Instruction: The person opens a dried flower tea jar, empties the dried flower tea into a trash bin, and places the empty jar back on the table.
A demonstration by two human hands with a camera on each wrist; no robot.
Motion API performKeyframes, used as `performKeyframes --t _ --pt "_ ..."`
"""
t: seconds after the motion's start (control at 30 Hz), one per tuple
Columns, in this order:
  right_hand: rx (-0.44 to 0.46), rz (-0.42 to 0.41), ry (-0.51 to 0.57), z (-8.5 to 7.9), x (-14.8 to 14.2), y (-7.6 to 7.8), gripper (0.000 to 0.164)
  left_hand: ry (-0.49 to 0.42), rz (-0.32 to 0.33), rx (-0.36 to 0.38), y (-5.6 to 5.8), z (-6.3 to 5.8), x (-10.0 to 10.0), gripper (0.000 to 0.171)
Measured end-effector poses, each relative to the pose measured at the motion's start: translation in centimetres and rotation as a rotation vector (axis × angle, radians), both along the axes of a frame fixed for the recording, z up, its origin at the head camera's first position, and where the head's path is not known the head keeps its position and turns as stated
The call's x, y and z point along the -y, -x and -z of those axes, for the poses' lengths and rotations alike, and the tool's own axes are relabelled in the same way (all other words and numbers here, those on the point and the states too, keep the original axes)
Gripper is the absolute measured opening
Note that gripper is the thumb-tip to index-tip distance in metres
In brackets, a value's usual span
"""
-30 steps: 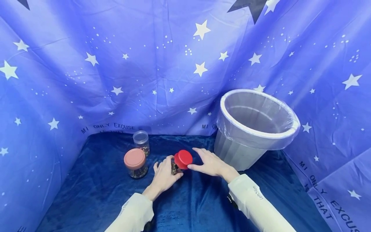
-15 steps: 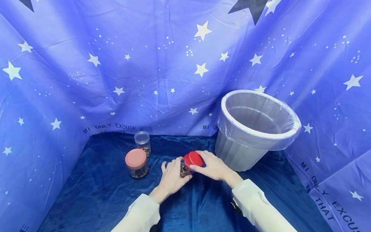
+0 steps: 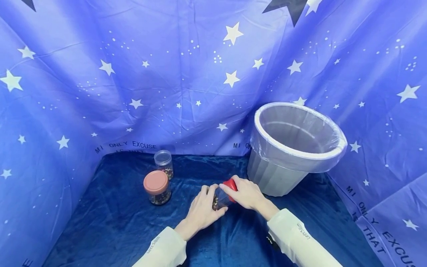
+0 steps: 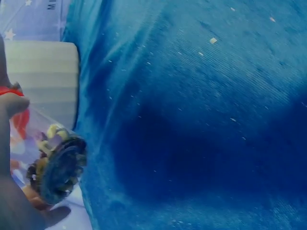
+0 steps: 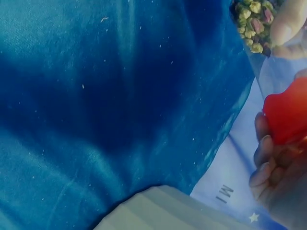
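Note:
In the head view, a clear jar (image 3: 224,197) is held between the two hands, tilted on its side. My left hand (image 3: 200,210) grips its body near the base, while my right hand (image 3: 247,193) holds the red lid (image 3: 231,184) with the fingers bent around it. Dried flower buds (image 5: 254,21), yellowish and pink, show inside the jar in the right wrist view. The left wrist view shows the round jar base (image 4: 62,167) raised above the blue cloth. Part of the lid is hidden behind the right hand.
A jar with a pink lid (image 3: 156,181) stands at the left, in front of a taller clear jar (image 3: 163,160), both with dried contents. A grey bin (image 3: 277,174) with a clear liner stands at the back right. Starry curtains (image 3: 180,74) surround the blue cloth (image 3: 113,215).
Both hands have shifted; the left carried the jar rightward. The right hand has closed around the red lid, which it stood beside before, and the jar has tipped further toward the right.

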State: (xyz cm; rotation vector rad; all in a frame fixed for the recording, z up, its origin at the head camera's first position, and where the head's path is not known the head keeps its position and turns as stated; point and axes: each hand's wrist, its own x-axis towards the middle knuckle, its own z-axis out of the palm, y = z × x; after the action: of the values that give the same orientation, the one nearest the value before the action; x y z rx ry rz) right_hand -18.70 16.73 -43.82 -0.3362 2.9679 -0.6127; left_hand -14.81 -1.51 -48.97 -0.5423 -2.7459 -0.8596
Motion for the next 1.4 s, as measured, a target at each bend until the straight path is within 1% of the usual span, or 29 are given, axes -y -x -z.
performKeyframes --t 0.13,0.27,0.4,0.5,0.57,0.63,0.73,0.83,0.93,1.07,1.23,1.4 --pt "0.039 0.056 0.017 -0.1 0.7 -0.1 0.061 0.003 0.0 -0.039 0.0 0.3 0.3 0.069" --pt "0.055 0.108 0.027 -0.3 1.2 -0.2 0.065 0.041 0.013 -0.066 0.1 0.8 0.6 0.074" --pt "0.04 0.134 0.025 -0.3 1.6 -0.3 0.06 0.067 0.055 -0.106 0.4 1.2 1.0 0.086" --pt "0.041 0.143 0.029 -0.4 1.9 -0.4 0.056 0.072 0.055 -0.148 0.6 1.5 1.4 0.091" --pt "0.055 0.144 0.033 -0.4 2.1 -0.5 0.056 0.061 0.035 -0.148 0.6 1.7 1.5 0.088" --pt "0.072 0.149 0.042 -0.4 2.3 -0.6 0.057 0.035 0.017 -0.132 0.6 1.9 1.4 0.082" --pt "0.101 0.168 0.058 -0.4 2.3 -0.7 0.062 -0.002 -0.008 -0.111 0.4 1.9 1.1 0.074" --pt "0.112 0.178 0.075 -0.4 2.3 -0.8 0.063 0.001 -0.028 -0.126 0.3 1.9 0.9 0.071" --pt "0.085 0.163 0.091 -0.3 2.2 -0.9 0.056 0.03 -0.03 -0.164 0.2 1.9 0.9 0.071" --pt "-0.001 0.143 0.105 0.0 2.1 -1.1 0.046 0.03 0.007 -0.204 0.2 1.7 1.1 0.073" --pt "-0.082 0.126 0.107 0.1 2.0 -1.0 0.042 -0.005 0.044 -0.202 0.1 1.3 1.3 0.073" --pt "-0.113 0.099 0.085 0.0 1.9 -0.9 0.041 -0.001 0.072 -0.191 0.3 0.7 1.4 0.071"
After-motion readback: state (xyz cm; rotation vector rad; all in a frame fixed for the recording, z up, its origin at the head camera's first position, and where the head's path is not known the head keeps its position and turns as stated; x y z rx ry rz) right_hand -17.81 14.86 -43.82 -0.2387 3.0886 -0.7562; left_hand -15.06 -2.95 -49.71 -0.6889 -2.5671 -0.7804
